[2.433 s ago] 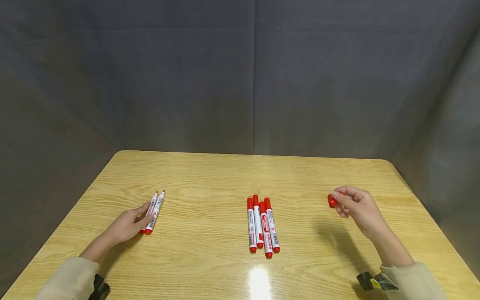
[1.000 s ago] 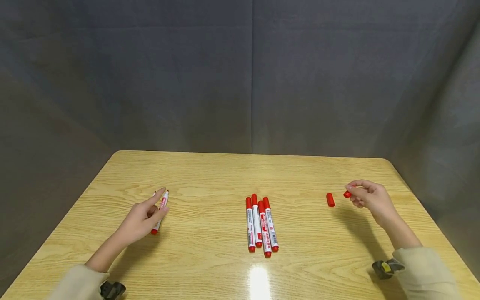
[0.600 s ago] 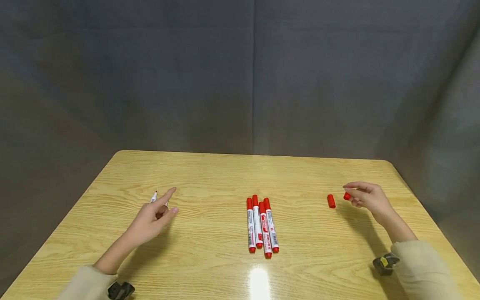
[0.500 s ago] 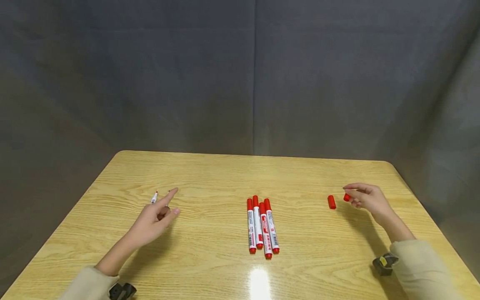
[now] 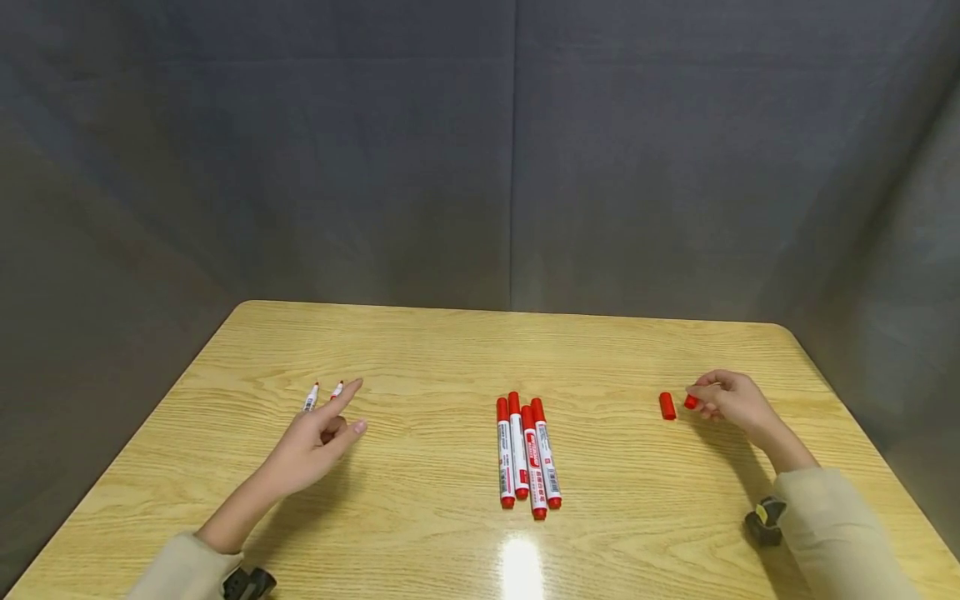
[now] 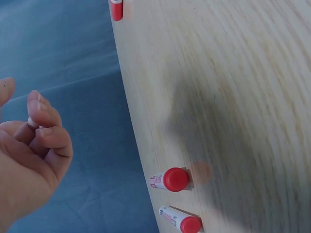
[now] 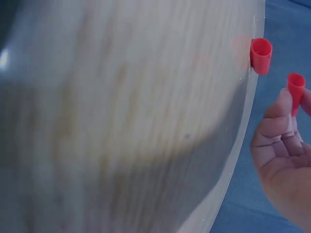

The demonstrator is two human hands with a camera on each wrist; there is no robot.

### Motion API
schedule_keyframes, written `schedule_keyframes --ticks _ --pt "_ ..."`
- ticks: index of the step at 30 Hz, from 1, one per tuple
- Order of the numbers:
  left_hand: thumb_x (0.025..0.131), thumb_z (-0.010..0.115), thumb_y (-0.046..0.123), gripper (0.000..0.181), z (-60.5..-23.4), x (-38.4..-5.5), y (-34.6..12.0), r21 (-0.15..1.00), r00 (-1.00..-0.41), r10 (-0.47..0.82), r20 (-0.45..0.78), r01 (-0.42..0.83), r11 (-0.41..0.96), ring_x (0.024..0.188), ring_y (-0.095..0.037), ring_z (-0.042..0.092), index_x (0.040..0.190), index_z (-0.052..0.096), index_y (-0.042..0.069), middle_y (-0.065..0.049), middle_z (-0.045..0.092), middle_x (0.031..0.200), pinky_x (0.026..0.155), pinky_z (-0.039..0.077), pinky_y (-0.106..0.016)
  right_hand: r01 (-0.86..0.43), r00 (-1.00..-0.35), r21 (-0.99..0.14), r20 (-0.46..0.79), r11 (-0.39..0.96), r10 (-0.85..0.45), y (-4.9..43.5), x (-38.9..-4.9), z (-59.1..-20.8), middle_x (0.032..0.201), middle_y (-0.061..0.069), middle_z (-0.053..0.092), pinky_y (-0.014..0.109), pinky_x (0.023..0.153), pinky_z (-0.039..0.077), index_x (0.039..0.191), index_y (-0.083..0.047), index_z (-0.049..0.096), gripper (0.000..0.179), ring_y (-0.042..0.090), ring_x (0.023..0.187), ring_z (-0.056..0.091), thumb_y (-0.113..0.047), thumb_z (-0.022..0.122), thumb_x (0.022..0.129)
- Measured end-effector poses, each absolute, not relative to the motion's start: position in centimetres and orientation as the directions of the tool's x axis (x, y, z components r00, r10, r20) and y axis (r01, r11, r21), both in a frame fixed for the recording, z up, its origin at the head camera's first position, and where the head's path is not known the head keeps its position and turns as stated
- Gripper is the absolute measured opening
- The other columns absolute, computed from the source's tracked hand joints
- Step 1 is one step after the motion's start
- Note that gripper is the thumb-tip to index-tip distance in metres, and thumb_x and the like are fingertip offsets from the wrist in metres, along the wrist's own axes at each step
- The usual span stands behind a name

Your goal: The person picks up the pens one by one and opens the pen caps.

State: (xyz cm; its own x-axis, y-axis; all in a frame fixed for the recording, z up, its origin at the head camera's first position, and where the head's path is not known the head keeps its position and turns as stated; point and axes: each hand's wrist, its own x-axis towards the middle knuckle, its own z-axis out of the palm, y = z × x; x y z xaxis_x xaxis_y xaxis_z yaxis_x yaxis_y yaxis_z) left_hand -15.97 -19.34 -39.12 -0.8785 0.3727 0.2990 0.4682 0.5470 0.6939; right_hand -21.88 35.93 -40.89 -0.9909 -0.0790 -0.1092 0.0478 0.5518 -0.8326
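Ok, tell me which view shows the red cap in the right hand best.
The right wrist view: the red cap shows large, pinched by the right hand. The head view shows it small, mostly covered by fingers. The left wrist view does not show it.

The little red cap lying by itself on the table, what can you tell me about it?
The loose red cap is a small, smooth tube that looks like plastic. The right wrist view shows it hollow and open at one end. It lies on the wooden table, towards the right side. Nothing touches it. The right hand is just beside it, pinching a second red cap in its fingertips.
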Motion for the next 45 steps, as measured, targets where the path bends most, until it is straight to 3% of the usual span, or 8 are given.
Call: schedule_keyframes --ticks 10,21,27,36,42,45 --pt "0.091 0.055 0.012 0.055 -38.9 -15.9 -19.3 0.701 -0.88 0.376 0.289 0.462 0.543 0.045 0.0 0.026 0.14 0.032 0.0 0.012 0.035 0.051 0.043 0.028 -0.02 0.02 -0.973 -0.781 -0.16 0.624 -0.169 36.1 -22.5 -41.2 0.077 0.007 0.061 0.03 0.058 0.049 0.104 0.014 0.051 0.03 0.018 0.065 0.059 -0.012 0.053 0.091" --pt "0.087 0.056 -0.002 0.054 -36.1 -14.6 -16.7 0.719 -0.858 0.416 0.302 0.492 0.491 0.047 0.001 0.025 0.134 0.032 -0.014 0.011 0.036 0.052 0.045 0.027 -0.019 -0.024 -0.966 -0.703 -0.166 0.711 -0.198 35.5 -23.1 -41.6 0.066 0.005 0.058 0.028 0.051 0.046 0.096 0.011 0.055 0.02 0.014 0.057 0.053 -0.008 0.055 0.088" --pt "0.085 0.057 -0.004 0.055 -35.1 -14.2 -15.4 0.725 -0.837 0.452 0.307 0.514 0.459 0.047 0.0 0.028 0.133 0.033 -0.015 0.01 0.04 0.053 0.045 0.028 -0.019 -0.035 -0.968 -0.663 -0.163 0.748 -0.189 35.2 -23.0 -41.5 0.068 0.005 0.06 0.029 0.052 0.049 0.093 0.011 0.056 0.021 0.015 0.058 0.056 -0.009 0.057 0.087" --pt "0.087 0.058 0.003 0.058 -35.8 -15.2 -14.0 0.735 -0.84 0.471 0.27 0.496 0.462 0.047 -0.004 0.032 0.137 0.031 -0.009 0.006 0.045 0.055 0.047 0.03 -0.019 0.015 -0.978 -0.662 -0.167 0.749 -0.128 35.3 -22.8 -40.8 0.065 0.004 0.058 0.03 0.053 0.048 0.1 0.013 0.054 0.032 0.016 0.06 0.056 -0.018 0.053 0.091" --pt "0.088 0.059 0.014 0.062 -37.9 -16.8 -14.1 0.718 -0.822 0.491 0.287 0.524 0.458 0.046 -0.003 0.036 0.141 0.03 0.002 0.01 0.047 0.057 0.046 0.034 -0.021 0.017 -0.981 -0.709 -0.148 0.705 -0.125 35.2 -22.3 -40.0 0.072 0.008 0.058 0.03 0.055 0.048 0.108 0.016 0.05 0.042 0.017 0.064 0.057 -0.023 0.051 0.093" --pt "0.087 0.06 0.012 0.063 -37.7 -17.0 -13.7 0.711 -0.819 0.491 0.297 0.533 0.46 0.047 -0.003 0.037 0.141 0.03 0.001 0.01 0.048 0.057 0.047 0.035 -0.022 0.008 -0.982 -0.726 -0.135 0.688 -0.132 35.4 -22.0 -39.8 0.074 0.01 0.058 0.03 0.057 0.048 0.112 0.018 0.048 0.044 0.016 0.064 0.056 -0.022 0.048 0.094"
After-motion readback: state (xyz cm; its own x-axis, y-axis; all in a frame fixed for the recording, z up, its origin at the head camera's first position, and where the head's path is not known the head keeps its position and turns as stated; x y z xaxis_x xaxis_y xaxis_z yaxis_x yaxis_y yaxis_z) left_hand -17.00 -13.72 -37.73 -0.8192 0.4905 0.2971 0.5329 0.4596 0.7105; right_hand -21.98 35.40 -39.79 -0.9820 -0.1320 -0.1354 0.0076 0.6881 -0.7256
